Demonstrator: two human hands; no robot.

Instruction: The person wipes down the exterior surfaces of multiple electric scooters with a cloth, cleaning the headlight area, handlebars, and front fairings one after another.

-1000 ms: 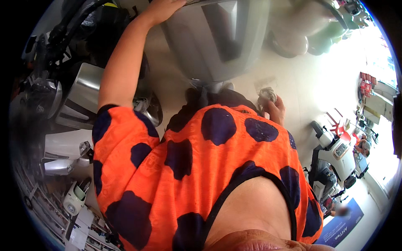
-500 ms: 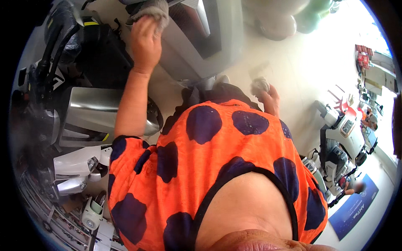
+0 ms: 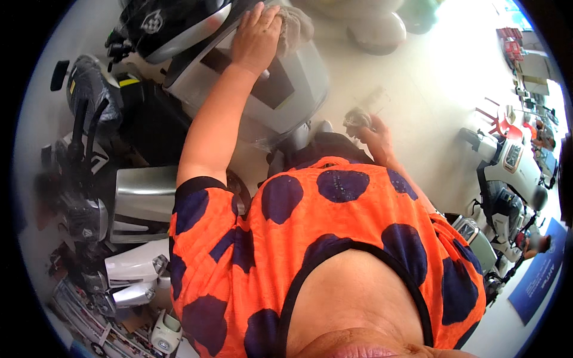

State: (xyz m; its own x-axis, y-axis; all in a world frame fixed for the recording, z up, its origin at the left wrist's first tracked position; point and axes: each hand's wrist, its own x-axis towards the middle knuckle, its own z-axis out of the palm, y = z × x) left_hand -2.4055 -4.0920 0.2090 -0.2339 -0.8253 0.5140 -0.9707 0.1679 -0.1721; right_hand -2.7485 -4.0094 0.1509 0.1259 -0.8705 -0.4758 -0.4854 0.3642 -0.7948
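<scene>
My left hand is stretched forward with a grey cloth bunched under and beside its fingers. It lies on the grey body panel of a scooter, next to a dark inset section. Lower and to the right, my right hand is closed around a small crumpled-looking greyish thing, held away from the panel. A faint see-through shape shows just beyond it; I cannot make out what that is.
Several scooters crowd the left, among them a black one and a silver panel. Pale rounded shapes stand at the far side. On the right are a white scooter, a red chair and a person.
My left hand has moved right across the panel with the cloth. My right hand has shifted slightly left, still holding the greyish thing. The whole view has turned a little.
</scene>
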